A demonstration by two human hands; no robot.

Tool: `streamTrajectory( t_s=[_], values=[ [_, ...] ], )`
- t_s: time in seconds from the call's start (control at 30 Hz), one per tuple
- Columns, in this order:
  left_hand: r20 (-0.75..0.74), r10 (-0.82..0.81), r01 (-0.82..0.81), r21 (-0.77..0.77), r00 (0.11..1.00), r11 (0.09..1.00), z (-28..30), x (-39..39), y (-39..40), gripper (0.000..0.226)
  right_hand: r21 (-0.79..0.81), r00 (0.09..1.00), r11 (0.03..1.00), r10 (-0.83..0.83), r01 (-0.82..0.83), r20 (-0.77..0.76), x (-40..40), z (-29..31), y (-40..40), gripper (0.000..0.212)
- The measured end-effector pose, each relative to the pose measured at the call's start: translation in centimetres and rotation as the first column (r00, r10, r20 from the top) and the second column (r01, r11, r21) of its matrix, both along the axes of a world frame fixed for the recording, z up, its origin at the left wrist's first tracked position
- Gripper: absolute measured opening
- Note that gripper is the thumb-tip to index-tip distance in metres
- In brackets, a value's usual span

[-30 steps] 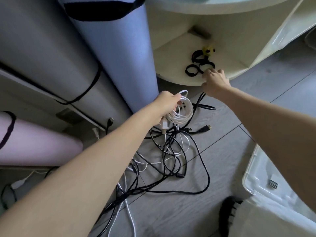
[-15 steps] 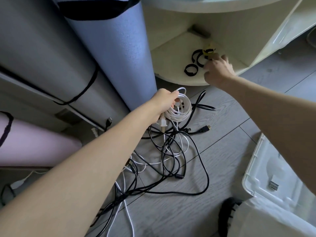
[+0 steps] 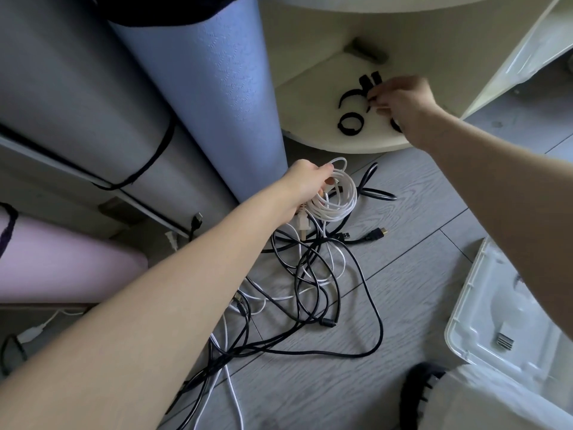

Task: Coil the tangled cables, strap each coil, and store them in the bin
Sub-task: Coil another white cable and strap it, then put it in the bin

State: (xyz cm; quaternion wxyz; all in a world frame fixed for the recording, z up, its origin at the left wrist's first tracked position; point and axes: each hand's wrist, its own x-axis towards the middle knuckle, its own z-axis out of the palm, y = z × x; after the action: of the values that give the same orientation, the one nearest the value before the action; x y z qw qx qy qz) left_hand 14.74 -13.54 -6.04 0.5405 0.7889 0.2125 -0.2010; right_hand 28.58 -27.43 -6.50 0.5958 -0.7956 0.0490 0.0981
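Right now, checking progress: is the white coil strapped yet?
No: the left hand grips the white coil bare, no strap around it.

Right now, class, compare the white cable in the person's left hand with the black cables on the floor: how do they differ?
The white cable is wound into a neat coil; the black cables sprawl in a tangle. The white cable is lifted and gripped by the left hand; the black cables lie loose on the floor. Neither the white cable nor the black cables are strapped yet.
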Motion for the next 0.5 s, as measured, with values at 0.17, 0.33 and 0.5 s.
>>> streamTrajectory(
  t_s=[0.17, 0.33, 0.5],
  values=[
    [0.009, 0.030, -0.030, -0.005, 0.999, 1.000, 0.3, -0.2, 0.6, 0.033, 0.418, 0.981, 0.894, -0.097, 0.160, -0.167, 0.6, 2.1, -0.5, 0.016],
    [0.026, 0.051, -0.051, 0.001, 0.998, 0.999, 0.8, -0.6, 1.3, 0.033, 0.466, 0.980, 0.871, -0.079, 0.156, -0.181, -0.3, 2.6, -0.3, 0.009],
    [0.016, 0.039, -0.039, 0.003, 0.999, 0.999, 2.7, -2.4, 2.4, 0.030, 0.037, 0.997, 0.997, 0.070, -0.068, -0.044, -3.5, 5.0, 0.7, 0.011]
  ],
)
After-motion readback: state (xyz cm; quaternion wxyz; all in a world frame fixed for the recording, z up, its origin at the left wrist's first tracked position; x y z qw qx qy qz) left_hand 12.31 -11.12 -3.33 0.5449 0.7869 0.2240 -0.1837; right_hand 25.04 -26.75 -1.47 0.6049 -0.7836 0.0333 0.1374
